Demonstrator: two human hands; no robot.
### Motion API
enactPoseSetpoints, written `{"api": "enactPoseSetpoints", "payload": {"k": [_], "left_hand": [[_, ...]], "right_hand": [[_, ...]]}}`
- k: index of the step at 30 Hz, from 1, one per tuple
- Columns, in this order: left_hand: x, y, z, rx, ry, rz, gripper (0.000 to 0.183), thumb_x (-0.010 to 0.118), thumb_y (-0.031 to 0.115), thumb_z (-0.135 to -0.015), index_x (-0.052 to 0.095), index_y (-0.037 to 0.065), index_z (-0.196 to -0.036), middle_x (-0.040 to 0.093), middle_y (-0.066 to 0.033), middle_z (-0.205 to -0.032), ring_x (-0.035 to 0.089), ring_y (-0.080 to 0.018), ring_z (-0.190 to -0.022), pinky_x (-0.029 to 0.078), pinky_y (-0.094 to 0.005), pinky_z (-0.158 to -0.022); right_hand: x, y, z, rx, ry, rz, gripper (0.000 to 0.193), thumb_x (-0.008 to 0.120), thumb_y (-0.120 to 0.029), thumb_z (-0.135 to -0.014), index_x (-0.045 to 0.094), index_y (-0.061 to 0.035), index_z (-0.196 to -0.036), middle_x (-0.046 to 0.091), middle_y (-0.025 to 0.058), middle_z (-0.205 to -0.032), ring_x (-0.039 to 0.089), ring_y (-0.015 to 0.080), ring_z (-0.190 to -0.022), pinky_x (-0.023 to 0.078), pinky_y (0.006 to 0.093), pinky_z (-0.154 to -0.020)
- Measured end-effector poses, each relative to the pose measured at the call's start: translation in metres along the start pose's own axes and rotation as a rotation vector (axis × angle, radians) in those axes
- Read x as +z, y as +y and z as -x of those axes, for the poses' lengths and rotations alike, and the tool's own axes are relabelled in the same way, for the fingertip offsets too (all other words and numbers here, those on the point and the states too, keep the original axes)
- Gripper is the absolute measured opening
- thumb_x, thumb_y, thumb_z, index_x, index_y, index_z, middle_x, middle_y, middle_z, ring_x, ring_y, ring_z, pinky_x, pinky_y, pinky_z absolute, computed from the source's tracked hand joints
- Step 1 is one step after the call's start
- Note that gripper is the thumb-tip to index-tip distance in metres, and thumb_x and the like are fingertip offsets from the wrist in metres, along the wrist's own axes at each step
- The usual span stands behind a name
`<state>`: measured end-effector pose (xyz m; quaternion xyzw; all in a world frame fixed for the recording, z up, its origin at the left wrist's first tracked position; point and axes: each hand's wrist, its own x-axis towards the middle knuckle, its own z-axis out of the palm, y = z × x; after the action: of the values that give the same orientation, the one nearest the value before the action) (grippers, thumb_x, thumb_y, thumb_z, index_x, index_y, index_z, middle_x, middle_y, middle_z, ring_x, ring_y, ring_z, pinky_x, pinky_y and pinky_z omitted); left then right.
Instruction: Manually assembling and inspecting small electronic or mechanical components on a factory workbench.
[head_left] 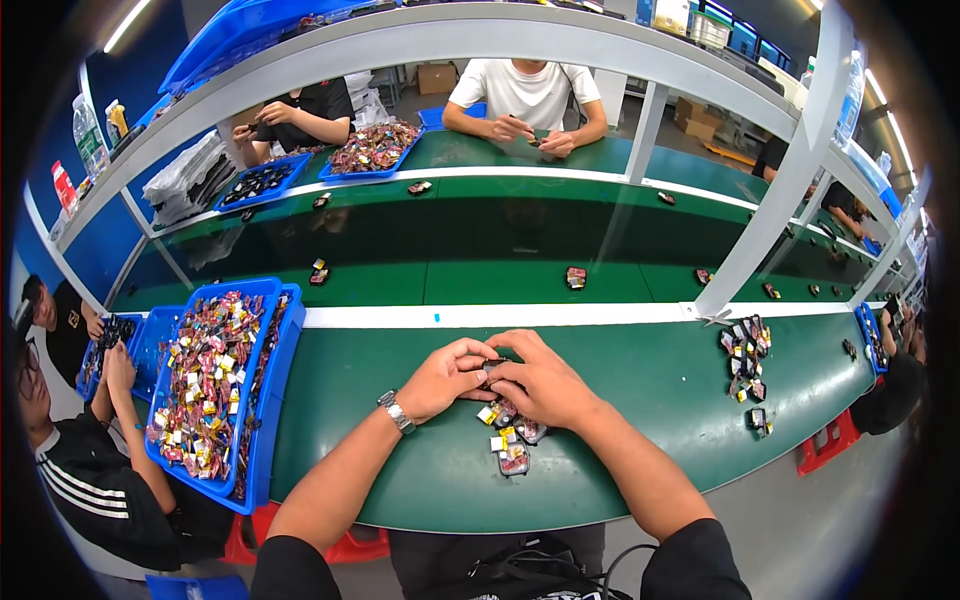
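My left hand [443, 384], with a metal watch at its wrist, has thumb and fingers closed on a small black part [494, 366] above the green work surface. My right hand [548, 385] curls over the same part from the other side, and the fingertips of both hands meet there. Most of the part is hidden by the fingers, so its exact kind does not show. Just below my hands lies a small cluster of black-cased pieces [513, 458] with reddish faces and white and yellow bits, partly covered by my right hand.
At left, stacked blue trays [262, 440] hold many similar pieces. More pieces [746, 358] lie in a row at right, below a grey frame post [770, 190]. Beyond a white rail [560, 315], scattered pieces sit on a green belt [480, 283]. Co-workers sit opposite and at both sides.
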<state>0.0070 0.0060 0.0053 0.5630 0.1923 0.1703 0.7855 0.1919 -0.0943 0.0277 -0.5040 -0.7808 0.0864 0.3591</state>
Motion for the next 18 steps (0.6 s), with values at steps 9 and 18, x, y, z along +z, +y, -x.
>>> {"api": "enactPoseSetpoints", "payload": {"k": [9,18], "left_hand": [[0.001,-0.001,-0.003,0.037,0.016,0.045,0.025,0.049,0.002,-0.097,0.048,0.003,-0.122,0.061,-0.0121,-0.116,0.063,-0.0205,-0.108,0.057,-0.0382,-0.092],[-0.001,-0.002,-0.002,0.053,0.010,0.100,0.021,0.053,0.009,-0.099,0.050,0.004,-0.119,0.061,-0.0104,-0.112,0.064,-0.0206,-0.106,0.058,-0.0391,-0.091]], "right_hand": [[0.014,0.003,0.005,0.146,0.202,-0.099,0.012,0.073,-0.009,-0.079,0.073,-0.0074,-0.091,0.061,0.0074,-0.117,0.055,0.0259,-0.112,0.051,0.0370,-0.088],[0.019,0.003,0.005,0.180,0.207,-0.164,0.014,0.073,-0.009,-0.079,0.075,-0.0084,-0.093,0.062,0.0071,-0.117,0.055,0.0264,-0.112,0.051,0.0366,-0.089]]}}
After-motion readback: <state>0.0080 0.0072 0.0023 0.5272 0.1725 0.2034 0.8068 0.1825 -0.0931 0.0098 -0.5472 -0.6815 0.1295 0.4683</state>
